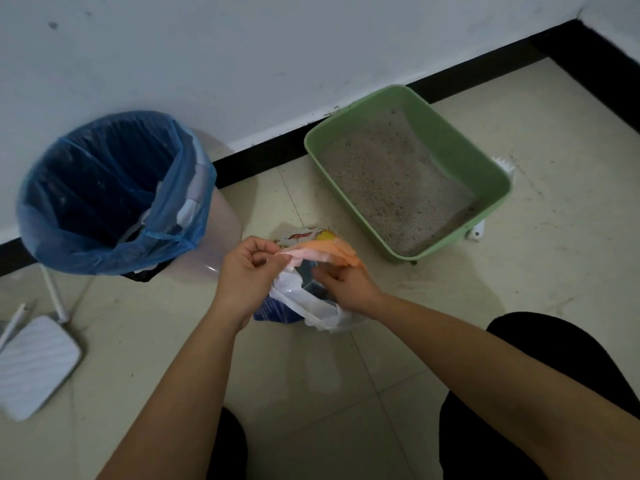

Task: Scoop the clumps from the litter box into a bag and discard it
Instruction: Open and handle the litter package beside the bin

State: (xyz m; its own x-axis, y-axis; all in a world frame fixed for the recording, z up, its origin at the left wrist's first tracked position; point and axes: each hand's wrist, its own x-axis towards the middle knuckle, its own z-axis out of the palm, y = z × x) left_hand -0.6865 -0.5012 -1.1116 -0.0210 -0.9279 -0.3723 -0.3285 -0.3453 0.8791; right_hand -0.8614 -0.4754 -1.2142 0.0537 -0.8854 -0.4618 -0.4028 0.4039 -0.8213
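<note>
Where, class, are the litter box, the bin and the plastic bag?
litter box (460,150), head view, green inner wall
bin (225,220), head view, pale outer side
plastic bag (313,308), head view, white lower fold

We are in a home's corner.
We see tiled floor (381,382), white wall (242,46), black skirting (270,151), a green litter box (462,157) far right, a lined bin (104,188) far left.

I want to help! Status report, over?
Left hand pinches orange bag; right hand grips it too. Bag not yet in blue-lined bin. Path looks clear.
</note>
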